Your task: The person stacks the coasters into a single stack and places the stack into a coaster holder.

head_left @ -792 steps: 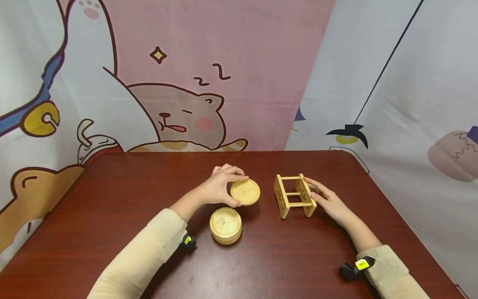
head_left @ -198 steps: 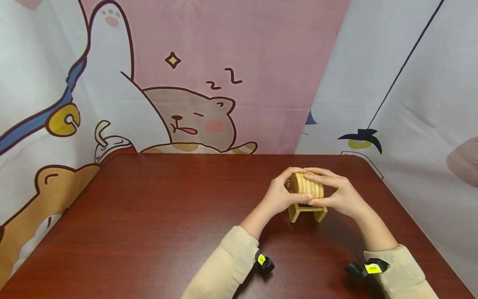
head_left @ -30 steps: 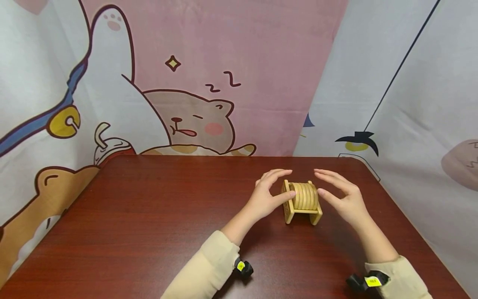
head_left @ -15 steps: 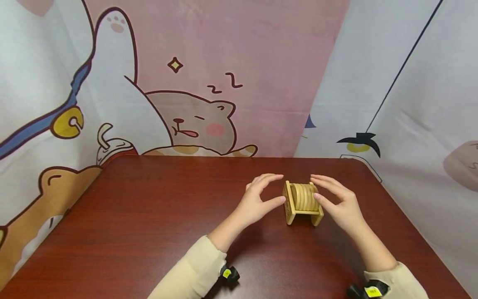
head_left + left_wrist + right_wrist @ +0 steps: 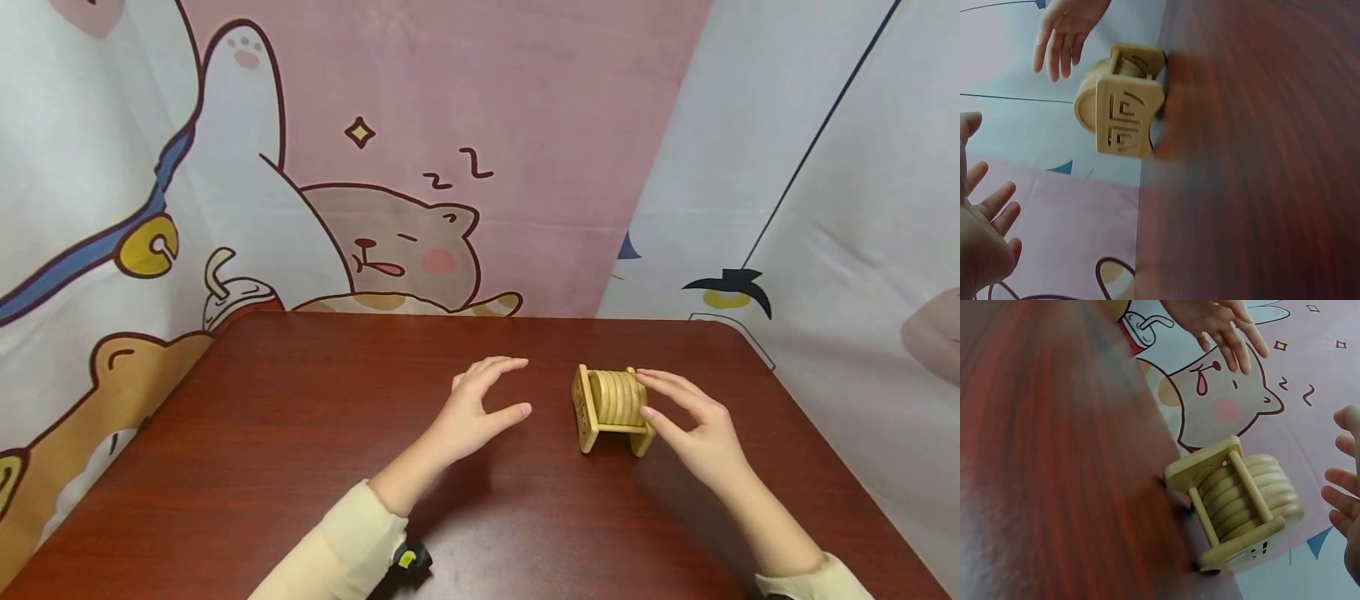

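Round wooden coasters (image 5: 617,398) stand on edge, side by side, in a small wooden holder (image 5: 586,417) on the table. Carved slots mark the holder's end panel (image 5: 1124,117) in the left wrist view, and dowel bars (image 5: 1250,486) cross between its panels in the right wrist view. My left hand (image 5: 472,412) is in the air left of the holder, fingers and thumb spread, holding nothing. Just right of the holder is my right hand (image 5: 697,429), its fingers extended and thumb tip close by the end panel; in the right wrist view a gap shows between them.
The dark red-brown table (image 5: 300,467) stretches out on every side of the holder. A cloth printed with cartoon animals (image 5: 420,250) hangs behind the table's far edge, with a pale cloth (image 5: 855,250) on the right.
Long ago the coasters lay stacked and the holder was bare; later both hands gripped the coasters over it. In the last second the left hand drew away leftward, the right hand slightly right.
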The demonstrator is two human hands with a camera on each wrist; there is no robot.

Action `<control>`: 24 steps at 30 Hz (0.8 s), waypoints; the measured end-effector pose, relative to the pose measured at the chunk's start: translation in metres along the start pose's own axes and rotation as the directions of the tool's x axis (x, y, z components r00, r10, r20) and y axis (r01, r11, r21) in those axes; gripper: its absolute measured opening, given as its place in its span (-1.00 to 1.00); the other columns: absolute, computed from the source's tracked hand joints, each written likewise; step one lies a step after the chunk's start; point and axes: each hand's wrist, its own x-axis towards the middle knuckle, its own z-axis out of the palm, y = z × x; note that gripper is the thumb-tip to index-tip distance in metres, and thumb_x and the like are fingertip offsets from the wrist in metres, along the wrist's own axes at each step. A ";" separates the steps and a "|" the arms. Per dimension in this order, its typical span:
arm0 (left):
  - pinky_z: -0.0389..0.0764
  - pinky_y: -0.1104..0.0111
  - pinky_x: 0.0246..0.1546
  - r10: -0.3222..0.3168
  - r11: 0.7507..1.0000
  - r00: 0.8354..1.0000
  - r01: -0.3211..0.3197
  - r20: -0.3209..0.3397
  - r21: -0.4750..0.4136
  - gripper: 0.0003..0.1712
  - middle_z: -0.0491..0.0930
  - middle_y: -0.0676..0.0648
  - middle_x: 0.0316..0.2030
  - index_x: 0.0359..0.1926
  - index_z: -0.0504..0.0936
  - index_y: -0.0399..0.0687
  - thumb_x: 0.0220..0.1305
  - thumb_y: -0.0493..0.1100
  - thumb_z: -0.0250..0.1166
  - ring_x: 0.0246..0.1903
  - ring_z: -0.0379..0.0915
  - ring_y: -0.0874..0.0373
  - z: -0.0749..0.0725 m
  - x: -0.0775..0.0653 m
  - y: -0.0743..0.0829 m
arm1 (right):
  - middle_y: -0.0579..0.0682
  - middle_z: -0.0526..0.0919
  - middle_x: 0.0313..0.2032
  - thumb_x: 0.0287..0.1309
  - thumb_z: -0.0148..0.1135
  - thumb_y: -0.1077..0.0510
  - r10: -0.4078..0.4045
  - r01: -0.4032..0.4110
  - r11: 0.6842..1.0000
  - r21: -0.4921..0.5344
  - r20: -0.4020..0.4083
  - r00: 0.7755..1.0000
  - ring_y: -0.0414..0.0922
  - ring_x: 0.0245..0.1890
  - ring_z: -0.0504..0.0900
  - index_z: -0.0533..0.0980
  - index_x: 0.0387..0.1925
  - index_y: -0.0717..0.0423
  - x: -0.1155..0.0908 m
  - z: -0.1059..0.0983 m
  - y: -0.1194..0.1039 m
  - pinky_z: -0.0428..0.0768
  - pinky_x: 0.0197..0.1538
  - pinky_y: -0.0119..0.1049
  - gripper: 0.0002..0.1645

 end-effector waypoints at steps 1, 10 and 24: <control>0.05 0.01 0.14 -0.003 1.000 1.000 0.003 -0.001 0.008 -0.39 0.44 0.09 0.16 0.23 0.48 0.03 0.13 -0.11 0.40 0.19 0.25 0.19 -0.003 -0.002 -0.001 | 0.16 0.56 0.05 -0.13 0.35 0.56 -0.002 0.002 1.000 -0.010 -0.003 1.000 -0.30 0.13 0.44 0.56 0.07 0.27 -0.001 0.000 -0.001 0.27 0.14 -0.53 -0.38; 0.07 -0.03 0.10 -0.022 0.990 1.000 0.020 0.014 0.137 -0.37 0.43 0.05 0.14 0.23 0.48 0.08 0.10 -0.06 0.41 0.17 0.27 0.12 -0.031 -0.022 -0.014 | 0.23 0.56 0.01 -0.13 0.34 0.57 0.037 -0.038 0.995 -0.093 -0.006 0.999 -0.42 0.11 0.40 0.54 0.05 0.35 0.000 -0.011 -0.029 0.23 0.10 -0.62 -0.41; 0.05 -0.08 0.10 -0.084 0.921 0.995 0.061 0.045 0.384 -0.36 0.40 -0.01 0.15 0.25 0.45 0.06 0.13 0.00 0.39 0.16 0.27 0.00 -0.091 -0.046 -0.032 | -0.02 0.53 0.10 -0.09 0.44 0.38 0.027 -0.016 0.979 -0.202 0.053 0.998 -0.44 0.13 0.35 0.55 0.13 -0.01 -0.003 -0.030 0.007 0.19 0.06 -0.67 -0.33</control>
